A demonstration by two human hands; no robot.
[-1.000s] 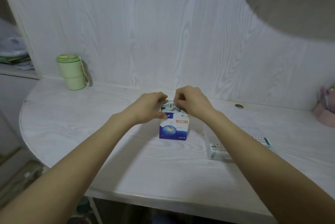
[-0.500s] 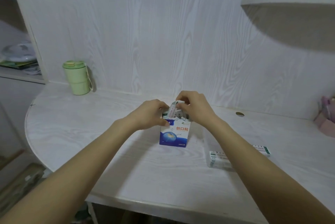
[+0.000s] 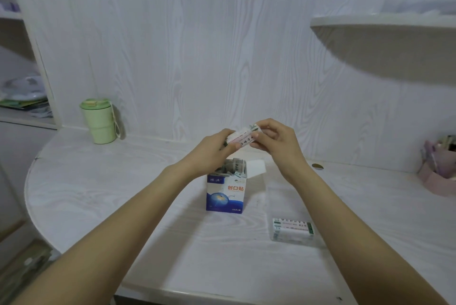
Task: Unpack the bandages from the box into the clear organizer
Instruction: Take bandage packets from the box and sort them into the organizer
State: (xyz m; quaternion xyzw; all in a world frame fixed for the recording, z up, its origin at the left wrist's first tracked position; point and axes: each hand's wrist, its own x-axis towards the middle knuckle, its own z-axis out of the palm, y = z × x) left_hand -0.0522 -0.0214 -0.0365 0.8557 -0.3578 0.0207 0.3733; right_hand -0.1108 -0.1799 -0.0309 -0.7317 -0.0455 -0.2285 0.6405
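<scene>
Both hands pinched one stack of bandages above the open box: left hand at its left end, right hand at its right. Extraction step was in hand; transfer to the clear organizer, near the desk's front edge, appeared next. Wrappers were thin paper strips; box, printed card; organizer, shallow rectangular plastic, part-filled.

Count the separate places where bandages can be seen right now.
3: a stack held by both hands above the box, more inside the open box, and some in the clear organizer. Others may be hidden.
</scene>
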